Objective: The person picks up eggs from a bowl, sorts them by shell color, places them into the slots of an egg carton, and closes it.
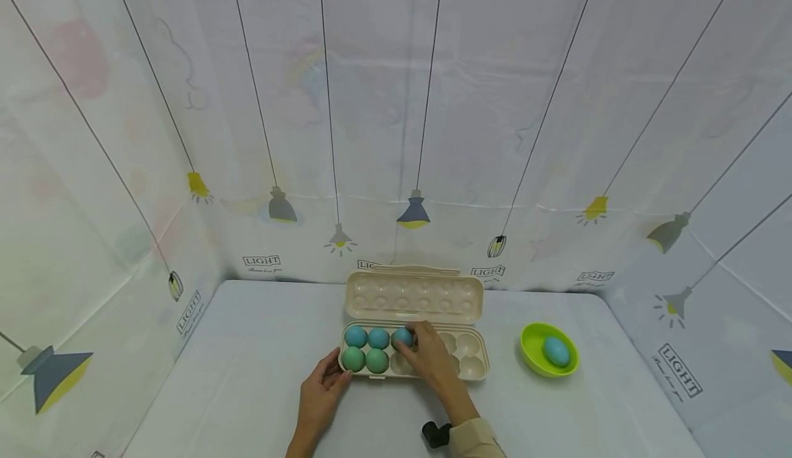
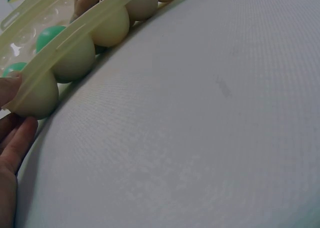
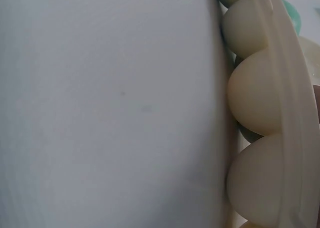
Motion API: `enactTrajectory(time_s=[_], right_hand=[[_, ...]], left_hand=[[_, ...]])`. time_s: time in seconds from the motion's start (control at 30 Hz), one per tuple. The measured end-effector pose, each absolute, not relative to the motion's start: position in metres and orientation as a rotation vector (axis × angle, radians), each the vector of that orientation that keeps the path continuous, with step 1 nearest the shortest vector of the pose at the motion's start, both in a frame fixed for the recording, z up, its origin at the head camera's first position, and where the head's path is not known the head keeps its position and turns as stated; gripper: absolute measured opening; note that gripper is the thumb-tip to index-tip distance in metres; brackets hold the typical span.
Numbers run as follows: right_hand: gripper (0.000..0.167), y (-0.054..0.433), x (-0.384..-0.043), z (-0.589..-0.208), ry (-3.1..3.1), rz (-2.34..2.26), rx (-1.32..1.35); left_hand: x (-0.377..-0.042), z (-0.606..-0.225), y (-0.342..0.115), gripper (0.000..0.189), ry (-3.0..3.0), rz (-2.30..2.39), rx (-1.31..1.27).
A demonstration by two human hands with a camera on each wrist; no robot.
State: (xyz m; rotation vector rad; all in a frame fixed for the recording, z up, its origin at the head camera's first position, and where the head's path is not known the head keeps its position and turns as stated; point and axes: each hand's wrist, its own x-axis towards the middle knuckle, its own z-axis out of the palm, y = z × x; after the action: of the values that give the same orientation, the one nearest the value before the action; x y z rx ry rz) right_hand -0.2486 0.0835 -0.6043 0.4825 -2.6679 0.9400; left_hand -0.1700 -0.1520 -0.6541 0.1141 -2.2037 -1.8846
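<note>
An open cream egg carton (image 1: 473,367) stands on the table, its lid tipped back. My left hand (image 1: 320,395) grips the carton's left end. In the left wrist view the thumb lies at the rim and a fingertip (image 2: 30,125) touches under the corner cup (image 2: 40,99). With thumb and fingers, my right hand (image 1: 433,362) pinches a blue egg (image 1: 402,337) at the third cup of the back row. To its left sit two blue eggs (image 1: 379,337), with two green eggs (image 1: 353,359) in front of them. The right wrist view shows mostly the carton's outer cups (image 3: 254,93).
A lime-green bowl (image 1: 532,358) with one blue egg (image 1: 556,351) in it stands to the right of the carton. A black wrist strap part (image 1: 436,434) shows by my right sleeve (image 1: 475,439). Lamp-printed sheeting (image 1: 371,135) rises behind the white table (image 1: 266,327).
</note>
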Motion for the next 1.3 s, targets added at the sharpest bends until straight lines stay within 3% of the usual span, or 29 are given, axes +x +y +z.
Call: enactTrajectory(time_s=[0.67,1.3], right_hand=[[0.04,0.083,-0.248,-0.603,-2.636,0.866,0.521],[0.035,0.107,-0.239,-0.576,-2.529,0.692,0.586]], left_hand=[[-0.17,-0.652,-0.151,0.057,-2.207,-1.885,0.133],[-0.169,-0.651,-0.151,0.058,-2.22,-1.899,0.161]])
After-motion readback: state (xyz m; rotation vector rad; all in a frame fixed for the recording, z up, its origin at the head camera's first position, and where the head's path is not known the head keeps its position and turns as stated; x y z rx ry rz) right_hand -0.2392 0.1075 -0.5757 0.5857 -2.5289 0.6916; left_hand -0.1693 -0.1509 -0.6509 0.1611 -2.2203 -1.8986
